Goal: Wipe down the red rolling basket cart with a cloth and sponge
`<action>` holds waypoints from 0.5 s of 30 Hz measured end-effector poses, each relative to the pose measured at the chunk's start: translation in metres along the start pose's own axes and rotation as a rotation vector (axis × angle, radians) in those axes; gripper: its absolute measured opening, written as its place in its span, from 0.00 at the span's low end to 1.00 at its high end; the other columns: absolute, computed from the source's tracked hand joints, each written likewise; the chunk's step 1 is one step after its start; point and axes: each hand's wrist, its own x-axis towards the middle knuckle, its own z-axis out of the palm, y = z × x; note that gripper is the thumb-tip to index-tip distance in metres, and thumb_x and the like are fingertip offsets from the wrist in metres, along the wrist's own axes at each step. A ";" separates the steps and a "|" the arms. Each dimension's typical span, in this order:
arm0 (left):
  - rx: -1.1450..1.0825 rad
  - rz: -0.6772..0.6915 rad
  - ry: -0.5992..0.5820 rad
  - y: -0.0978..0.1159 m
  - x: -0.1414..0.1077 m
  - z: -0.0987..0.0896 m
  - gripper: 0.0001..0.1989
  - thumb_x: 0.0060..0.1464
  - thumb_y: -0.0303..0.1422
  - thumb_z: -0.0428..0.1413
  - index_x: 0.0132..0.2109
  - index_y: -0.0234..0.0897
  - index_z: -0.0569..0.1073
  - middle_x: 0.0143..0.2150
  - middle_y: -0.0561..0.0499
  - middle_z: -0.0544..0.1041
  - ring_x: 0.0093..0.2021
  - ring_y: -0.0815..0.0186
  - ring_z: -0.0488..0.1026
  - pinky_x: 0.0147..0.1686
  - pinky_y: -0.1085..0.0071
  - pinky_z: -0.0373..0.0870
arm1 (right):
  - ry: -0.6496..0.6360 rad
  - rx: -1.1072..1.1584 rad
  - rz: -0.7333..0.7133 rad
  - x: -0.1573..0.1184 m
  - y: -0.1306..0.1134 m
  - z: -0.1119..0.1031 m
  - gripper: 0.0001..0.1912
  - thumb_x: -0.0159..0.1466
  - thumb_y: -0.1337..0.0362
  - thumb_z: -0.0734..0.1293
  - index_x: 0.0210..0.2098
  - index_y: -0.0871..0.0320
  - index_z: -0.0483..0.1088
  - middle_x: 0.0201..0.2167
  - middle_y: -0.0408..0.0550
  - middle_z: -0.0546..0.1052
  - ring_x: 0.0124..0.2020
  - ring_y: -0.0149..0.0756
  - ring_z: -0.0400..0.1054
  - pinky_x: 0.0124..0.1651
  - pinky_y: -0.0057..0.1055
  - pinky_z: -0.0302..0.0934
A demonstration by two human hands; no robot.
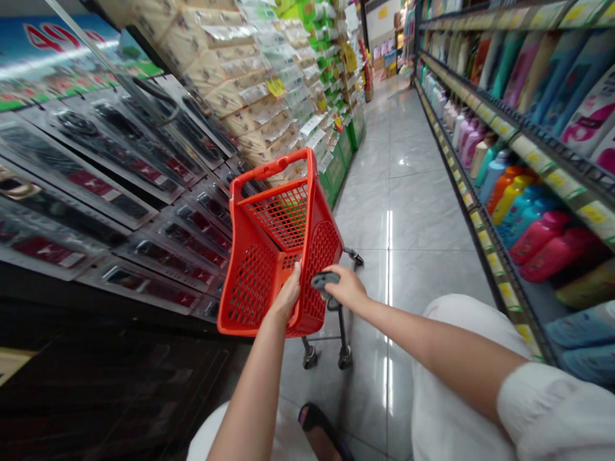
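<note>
A red plastic shopping cart (257,288) on dark legs with casters stands in the aisle, tilted in the view. Over its near side wall is my left hand (289,291), its fingers pointing forward along the rim; what they hold, if anything, is hidden. Just right of the cart's perforated side, my right hand (348,288) has its fingers closed around a small dark grey object (327,280) whose exact kind is unclear.
Packaged goods (120,192) hang on a rack at the left. Stacked beige packs (221,70) line the left side farther on. Bottles (509,186) fill the shelves on the right. A grey tiled floor (413,224) runs between them.
</note>
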 end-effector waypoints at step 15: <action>-0.027 0.083 0.162 -0.007 0.021 0.000 0.27 0.59 0.46 0.53 0.60 0.33 0.71 0.52 0.43 0.79 0.61 0.53 0.68 0.64 0.56 0.59 | -0.016 0.005 -0.142 -0.055 -0.008 0.059 0.29 0.59 0.73 0.61 0.60 0.54 0.59 0.58 0.53 0.62 0.57 0.39 0.63 0.59 0.39 0.62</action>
